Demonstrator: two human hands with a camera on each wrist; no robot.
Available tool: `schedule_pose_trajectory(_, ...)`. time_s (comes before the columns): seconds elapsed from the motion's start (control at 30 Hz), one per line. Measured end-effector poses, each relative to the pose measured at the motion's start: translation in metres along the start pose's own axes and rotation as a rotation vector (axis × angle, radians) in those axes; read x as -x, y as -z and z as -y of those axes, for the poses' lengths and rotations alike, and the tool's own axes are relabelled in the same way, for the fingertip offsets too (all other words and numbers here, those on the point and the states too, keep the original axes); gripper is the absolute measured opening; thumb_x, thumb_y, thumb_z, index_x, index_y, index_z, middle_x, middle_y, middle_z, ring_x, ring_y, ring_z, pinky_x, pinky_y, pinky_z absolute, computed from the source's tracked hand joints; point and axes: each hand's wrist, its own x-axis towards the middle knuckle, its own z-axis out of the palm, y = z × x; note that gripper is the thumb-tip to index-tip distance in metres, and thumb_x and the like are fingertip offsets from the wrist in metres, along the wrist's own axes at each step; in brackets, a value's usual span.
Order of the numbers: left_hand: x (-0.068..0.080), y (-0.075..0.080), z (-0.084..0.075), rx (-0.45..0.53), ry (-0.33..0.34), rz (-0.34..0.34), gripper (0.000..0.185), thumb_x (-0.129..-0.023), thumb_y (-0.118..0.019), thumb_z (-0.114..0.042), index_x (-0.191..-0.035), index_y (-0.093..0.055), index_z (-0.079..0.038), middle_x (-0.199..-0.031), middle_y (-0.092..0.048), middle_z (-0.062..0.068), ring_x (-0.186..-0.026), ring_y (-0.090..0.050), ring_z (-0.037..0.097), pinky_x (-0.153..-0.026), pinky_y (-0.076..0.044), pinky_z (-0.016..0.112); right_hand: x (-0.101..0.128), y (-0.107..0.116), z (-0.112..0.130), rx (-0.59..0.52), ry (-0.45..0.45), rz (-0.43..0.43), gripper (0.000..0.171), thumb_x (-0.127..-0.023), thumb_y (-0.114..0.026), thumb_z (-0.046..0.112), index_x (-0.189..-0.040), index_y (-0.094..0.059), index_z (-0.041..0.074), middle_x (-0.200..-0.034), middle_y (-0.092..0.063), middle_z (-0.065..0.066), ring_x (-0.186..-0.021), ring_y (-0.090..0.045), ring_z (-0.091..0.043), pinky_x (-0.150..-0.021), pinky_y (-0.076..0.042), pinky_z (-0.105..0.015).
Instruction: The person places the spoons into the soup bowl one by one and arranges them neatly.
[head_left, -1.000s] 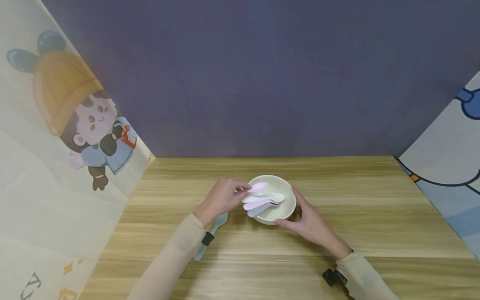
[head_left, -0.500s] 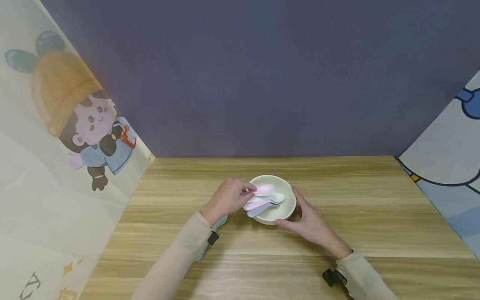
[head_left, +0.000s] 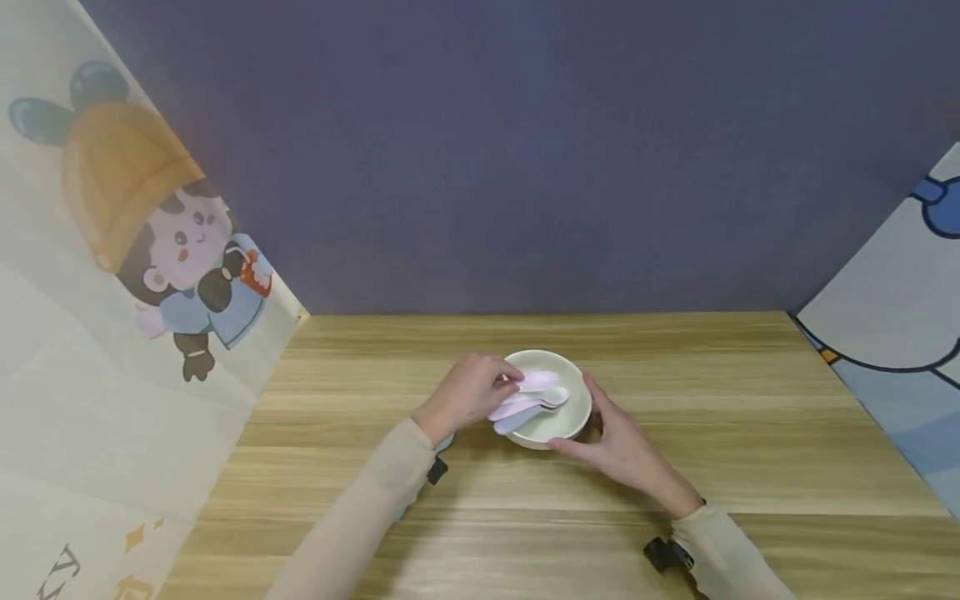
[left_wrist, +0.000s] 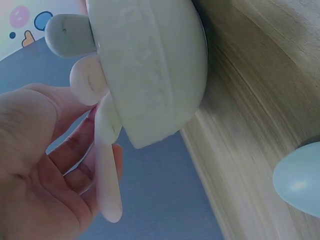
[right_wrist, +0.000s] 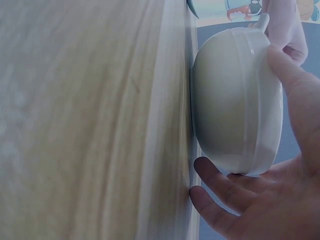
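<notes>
A cream bowl [head_left: 572,421] stands on the wooden table, and my right hand [head_left: 626,454] grips its right side, thumb at the near rim and fingers around the wall. My left hand [head_left: 467,393] pinches a pink spoon [head_left: 543,380] by its handle at the bowl's left rim, its head over the inside. Beside it, a white spoon [head_left: 557,396], another pink spoon [head_left: 508,411] and a lavender spoon [head_left: 516,422] lie in the bowl, handles sticking out over the left rim. In the left wrist view the held spoon's handle [left_wrist: 109,187] points away from the bowl.
A pale blue-green spoon [left_wrist: 300,180] lies on the table [head_left: 675,367], mostly hidden under my left forearm in the head view. A dark blue panel [head_left: 525,167] rises behind the table. Printed panels flank it on both sides.
My left hand has moved right with the pink spoon, bringing its head further over the bowl. The left forearm now covers more of the blue-green spoon. My right hand and the bowl stay put.
</notes>
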Motion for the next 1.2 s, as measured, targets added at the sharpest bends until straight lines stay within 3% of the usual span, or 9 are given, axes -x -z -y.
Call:
schedule_pose_trajectory(0.47, -0.005, -0.005, 0.0, -0.007, 0.017, 0.028, 0.019, -0.1, -0.076, -0.016, -0.116, -0.082, -0.01, -0.112, -0.082, 0.007, -0.092, -0.074, 0.015, -0.084, -0.059, 0.03, 0.0, 0.0, 0.0, 0.003, -0.014, 0.006, 0.122, -0.084, -0.089, 0.051, -0.171, -0.016, 0.006, -0.16, -0.051, -0.024, -0.132, -0.066, -0.034, -0.114, -0.05, -0.055)
schedule_pose_trajectory(1.0, -0.008, -0.012, -0.002, -0.054, 0.032, 0.013, 0.018, -0.099, -0.077, -0.017, -0.115, -0.084, -0.014, -0.107, -0.082, 0.003, -0.081, -0.067, 0.009, -0.072, -0.054, 0.024, -0.001, 0.0, -0.004, -0.012, 0.001, -0.008, 0.119, -0.084, -0.09, 0.051, -0.171, -0.019, 0.011, -0.159, -0.053, -0.021, -0.131, -0.067, -0.031, -0.115, -0.048, -0.056)
schedule_pose_trajectory(1.2, -0.008, -0.015, -0.005, -0.082, 0.025, 0.036, 0.019, -0.099, -0.077, -0.017, -0.116, -0.083, -0.015, -0.11, -0.083, 0.0, -0.085, -0.07, 0.008, -0.074, -0.054, 0.022, 0.0, -0.001, -0.003, 0.005, -0.009, -0.007, 0.121, -0.083, -0.089, 0.052, -0.171, -0.018, 0.008, -0.158, -0.053, -0.023, -0.131, -0.066, -0.033, -0.115, -0.049, -0.058)
